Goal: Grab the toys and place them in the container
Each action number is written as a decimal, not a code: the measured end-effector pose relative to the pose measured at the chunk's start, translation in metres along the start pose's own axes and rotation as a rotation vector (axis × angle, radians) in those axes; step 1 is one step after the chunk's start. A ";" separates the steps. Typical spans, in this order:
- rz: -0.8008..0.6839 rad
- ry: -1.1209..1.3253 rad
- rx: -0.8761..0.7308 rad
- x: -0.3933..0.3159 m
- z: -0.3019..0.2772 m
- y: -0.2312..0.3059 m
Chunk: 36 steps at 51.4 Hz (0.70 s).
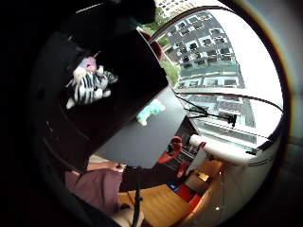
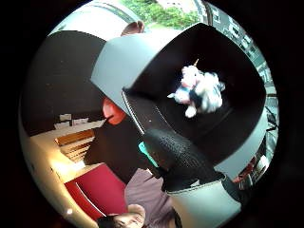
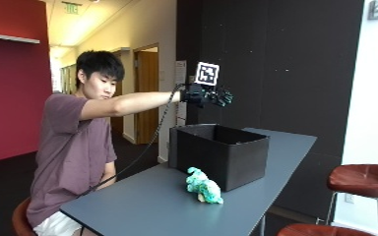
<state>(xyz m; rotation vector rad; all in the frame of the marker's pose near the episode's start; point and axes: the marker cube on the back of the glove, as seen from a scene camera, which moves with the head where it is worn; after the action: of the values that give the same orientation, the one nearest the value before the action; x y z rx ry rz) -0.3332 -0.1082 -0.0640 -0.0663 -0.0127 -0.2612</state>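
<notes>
My gloved right hand [image 3: 208, 95] hangs in the air above the black container [image 3: 218, 153], fingers relaxed and holding nothing. Inside the container [image 1: 137, 71] lie a striped zebra toy [image 1: 88, 90] and a pink-and-white unicorn toy [image 1: 88, 64], pressed together on the bottom. The thumb side palm view looks straight down on the same pair, the zebra toy [image 2: 210, 92] beside the unicorn toy [image 2: 186, 83]. A green plush toy [image 3: 203, 186] lies on the grey table [image 3: 137, 204] just in front of the container, also showing as the green plush toy [image 1: 150, 111] outside the wall. My gloved thumb [image 2: 176, 156] crosses the thumb side palm view.
The container stands near the table's far end. A brown stool [image 3: 362, 178] stands to the right of the table, and a red stool [image 1: 173, 147] shows beyond the table edge. The person sits at the table's near left corner.
</notes>
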 end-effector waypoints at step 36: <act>0.036 -0.054 0.016 0.161 -0.006 0.112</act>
<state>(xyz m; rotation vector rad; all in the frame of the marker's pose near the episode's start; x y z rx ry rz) -0.1493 -0.0422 -0.0733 -0.0572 -0.0673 -0.2230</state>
